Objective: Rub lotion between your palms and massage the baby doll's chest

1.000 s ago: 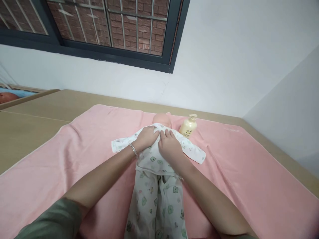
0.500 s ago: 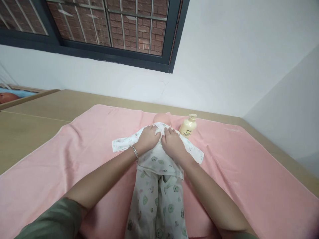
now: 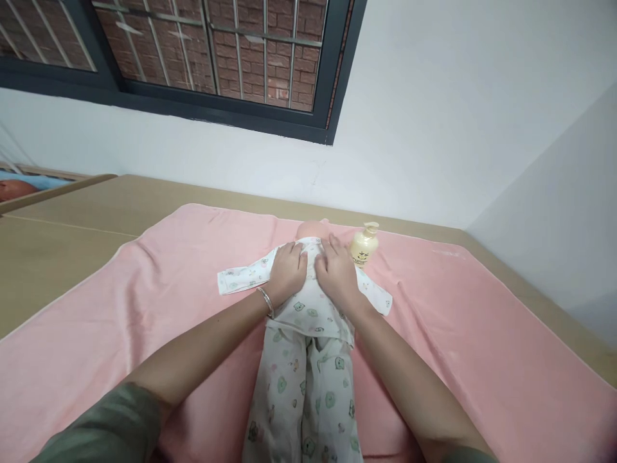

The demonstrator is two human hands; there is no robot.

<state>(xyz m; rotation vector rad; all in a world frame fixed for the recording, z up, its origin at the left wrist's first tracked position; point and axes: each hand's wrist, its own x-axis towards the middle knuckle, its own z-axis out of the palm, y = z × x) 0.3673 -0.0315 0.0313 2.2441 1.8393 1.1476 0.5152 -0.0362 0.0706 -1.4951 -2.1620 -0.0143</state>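
Note:
A baby doll [image 3: 312, 229] lies on its back on a pink blanket [image 3: 183, 257], its head toward the wall. It wears a white long-sleeved top [image 3: 308, 312] and matching trousers [image 3: 284, 392] with small green animal prints. My left hand [image 3: 288, 270] rests flat on the left side of the doll's chest, fingers pointing at the shoulder. On the right side of the chest lies my right hand [image 3: 337, 270], its fingers stretched out. Both thumbs point inward with a narrow gap between them. The sleeves spread out to either side. Only part of the doll's head shows.
A pale yellow pump bottle [image 3: 364, 245] stands on the blanket beside the doll's right-hand shoulder. The blanket covers much of a wooden table [image 3: 91, 218]. Behind is a white wall with a dark-framed window [image 3: 216, 112]. At the far left, a reddish-brown rounded thing [image 3: 17, 190] lies on blue.
My hands have slid slightly apart. The right fingers have moved up and outward toward the shoulder, and more of the collar shows between the hands. Doll and bottle stay in place.

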